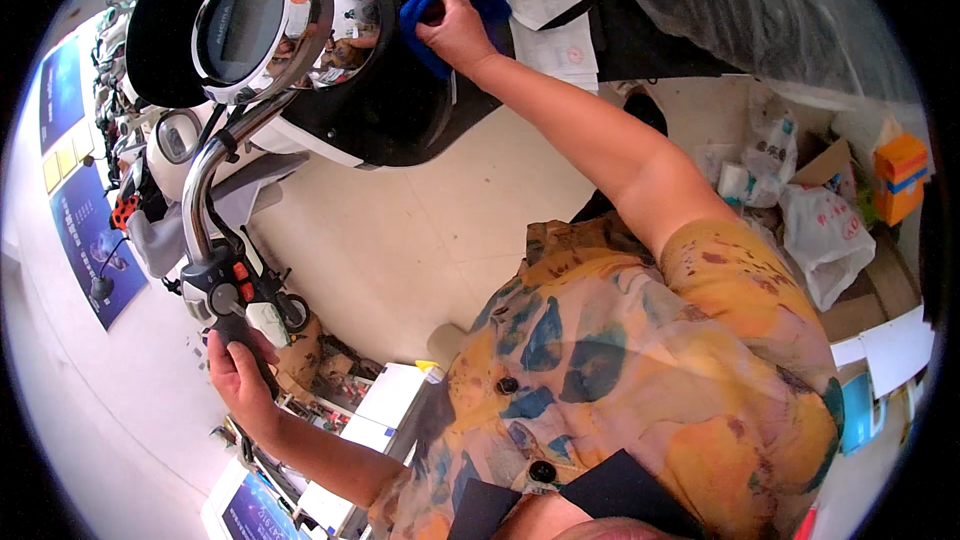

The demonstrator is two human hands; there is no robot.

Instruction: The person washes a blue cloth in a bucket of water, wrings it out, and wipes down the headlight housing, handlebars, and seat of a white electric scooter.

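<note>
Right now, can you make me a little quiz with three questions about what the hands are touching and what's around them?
1. What colour is the cloth at the right hand?
2. True or false: the left hand is touching the cloth.
3. Fill in: just to the right of the cloth lie some ____.

Key:
1. Blue.
2. False; it is on the handlebar grip.
3. White papers.

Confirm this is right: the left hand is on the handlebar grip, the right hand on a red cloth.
The colour is wrong: the head view shows the right hand on a blue cloth. The left hand is on the handlebar grip.
</note>
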